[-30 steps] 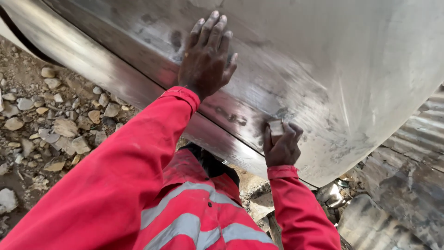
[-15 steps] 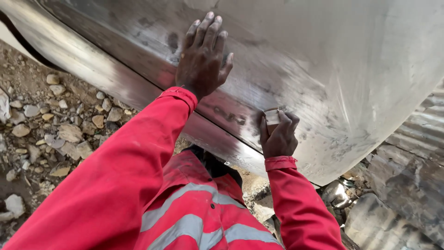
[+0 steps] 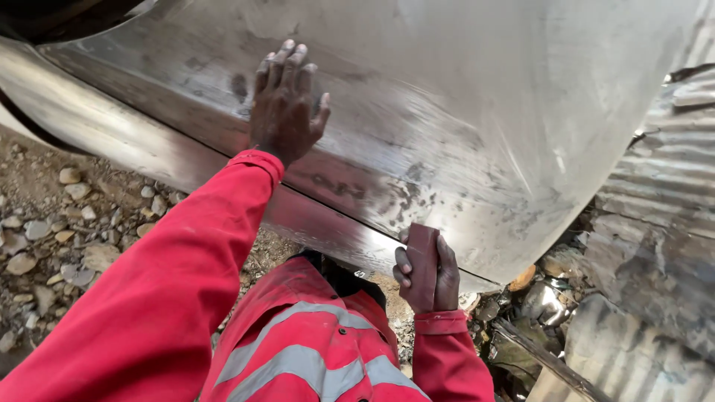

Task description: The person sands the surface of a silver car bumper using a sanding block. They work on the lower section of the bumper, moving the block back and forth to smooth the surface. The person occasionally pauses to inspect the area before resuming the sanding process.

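Note:
A large shiny sheet-metal body (image 3: 462, 97) fills the upper part of the head view, with a folded seam running along its lower edge. My left hand (image 3: 285, 104) lies flat on the metal, fingers spread, holding nothing. My right hand (image 3: 424, 272) grips a small dark reddish-brown sanding block (image 3: 422, 257) and presses it against the lower edge of the metal near the seam. Both arms wear red sleeves, and my red jacket with grey reflective stripes (image 3: 313, 350) shows below.
Stony ground with loose pebbles (image 3: 52, 238) lies at the left. Corrugated metal sheets (image 3: 655, 223) stand at the right, with stones and scrap (image 3: 544, 298) below them beside the metal body's edge.
My right hand has slid down along the metal's lower edge with the block, whose long reddish face now shows. My left hand stays flat on the metal in the same place.

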